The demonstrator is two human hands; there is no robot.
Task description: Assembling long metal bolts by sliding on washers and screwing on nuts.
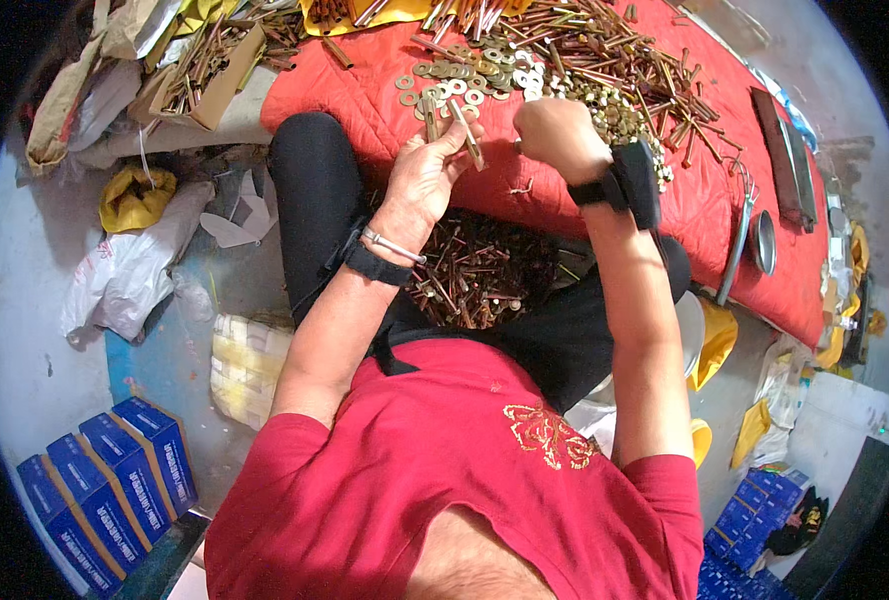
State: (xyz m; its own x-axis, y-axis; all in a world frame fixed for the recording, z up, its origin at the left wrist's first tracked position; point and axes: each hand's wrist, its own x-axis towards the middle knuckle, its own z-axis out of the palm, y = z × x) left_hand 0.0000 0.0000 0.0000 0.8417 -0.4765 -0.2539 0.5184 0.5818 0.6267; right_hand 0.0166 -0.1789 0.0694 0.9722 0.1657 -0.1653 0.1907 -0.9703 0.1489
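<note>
My left hand [430,165] is closed around a few long brass-coloured bolts [468,137], which stick up past the fingers and thumb. Just to its right, my right hand [562,135] is curled with its back toward me, so whatever its fingertips hold is hidden. It hovers at the near edge of a heap of small nuts [605,105]. Flat round washers [474,97] lie scattered beyond both hands. Farther right spreads a large pile of long bolts [625,60]. All of these rest on a red quilted cloth [335,85].
Between my knees sits a container full of bolts [480,270]. An open cardboard box [210,85] of metal pieces stands far left. A metal scoop [763,243] lies at the cloth's right side. Blue boxes [115,480] are stacked lower left, near a white plastic bag [130,265].
</note>
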